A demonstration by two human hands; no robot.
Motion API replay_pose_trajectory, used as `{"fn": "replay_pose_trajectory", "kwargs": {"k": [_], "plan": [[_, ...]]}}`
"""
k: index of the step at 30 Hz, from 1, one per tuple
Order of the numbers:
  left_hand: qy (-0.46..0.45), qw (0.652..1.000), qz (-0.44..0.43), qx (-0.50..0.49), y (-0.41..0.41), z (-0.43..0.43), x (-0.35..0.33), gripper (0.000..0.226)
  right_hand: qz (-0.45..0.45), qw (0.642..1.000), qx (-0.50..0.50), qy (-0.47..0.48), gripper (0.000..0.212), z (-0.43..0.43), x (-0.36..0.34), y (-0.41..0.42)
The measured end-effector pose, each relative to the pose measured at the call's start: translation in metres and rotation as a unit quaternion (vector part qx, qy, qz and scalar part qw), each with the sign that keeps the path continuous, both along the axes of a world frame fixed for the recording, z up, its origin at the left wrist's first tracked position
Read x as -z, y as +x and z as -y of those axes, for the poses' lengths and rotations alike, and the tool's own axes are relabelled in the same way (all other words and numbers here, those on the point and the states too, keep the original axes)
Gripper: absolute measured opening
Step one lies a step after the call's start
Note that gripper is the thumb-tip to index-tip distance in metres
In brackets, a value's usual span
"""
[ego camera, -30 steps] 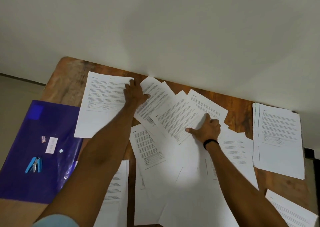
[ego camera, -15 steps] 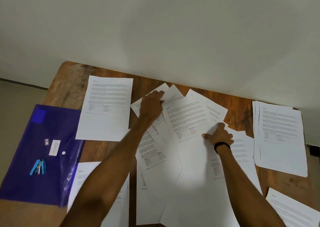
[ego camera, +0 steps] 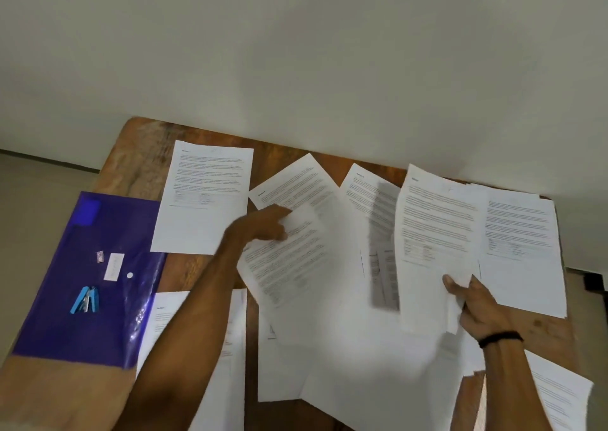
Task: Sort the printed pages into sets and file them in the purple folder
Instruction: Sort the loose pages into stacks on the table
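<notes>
Printed white pages lie spread over the wooden table (ego camera: 138, 154). My right hand (ego camera: 473, 305) pinches one printed page (ego camera: 434, 233) by its lower edge and holds it lifted above the loose pile (ego camera: 329, 332). My left hand (ego camera: 263, 224) grips the corner of another page (ego camera: 289, 259) near the middle of the table. The purple folder (ego camera: 82, 282) lies flat at the left edge. A single page (ego camera: 204, 196) rests at the back left, beside the folder.
A small blue stapler (ego camera: 85, 300) and white labels (ego camera: 113, 266) sit on the folder. A stack of pages (ego camera: 523, 249) lies at the right, another page (ego camera: 559, 394) at the near right, more under my left forearm. A wall stands right behind the table.
My right hand has lifted one page out of the pile and carried it right. My left hand came back from the far pages toward me and took hold of a middle page.
</notes>
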State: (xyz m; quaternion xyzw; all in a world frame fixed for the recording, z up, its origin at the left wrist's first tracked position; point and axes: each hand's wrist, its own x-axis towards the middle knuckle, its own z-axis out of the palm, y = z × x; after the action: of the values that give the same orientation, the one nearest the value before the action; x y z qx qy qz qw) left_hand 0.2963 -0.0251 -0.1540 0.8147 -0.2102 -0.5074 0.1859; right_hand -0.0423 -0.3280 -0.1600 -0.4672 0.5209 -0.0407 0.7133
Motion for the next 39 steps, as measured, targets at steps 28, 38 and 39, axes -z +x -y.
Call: {"fn": "replay_pose_trajectory", "kwargs": {"k": [28,38,39], "plan": [[-0.237,0.970,-0.053,0.000,-0.040,0.006,-0.017,0.059,0.027,0.955,-0.264,-0.132,0.057,-0.157,0.021,0.059],[-0.237,0.902,0.169,-0.319,-0.058,-0.030,-0.074,0.079,0.216,0.971,-0.105,0.016,0.057,-0.153,-0.015,0.072],[-0.221,0.908,0.115,-0.336,-0.066,-0.037,-0.071,0.080,0.241,0.965,-0.096,0.032,0.055,-0.152,-0.019,0.069]]}}
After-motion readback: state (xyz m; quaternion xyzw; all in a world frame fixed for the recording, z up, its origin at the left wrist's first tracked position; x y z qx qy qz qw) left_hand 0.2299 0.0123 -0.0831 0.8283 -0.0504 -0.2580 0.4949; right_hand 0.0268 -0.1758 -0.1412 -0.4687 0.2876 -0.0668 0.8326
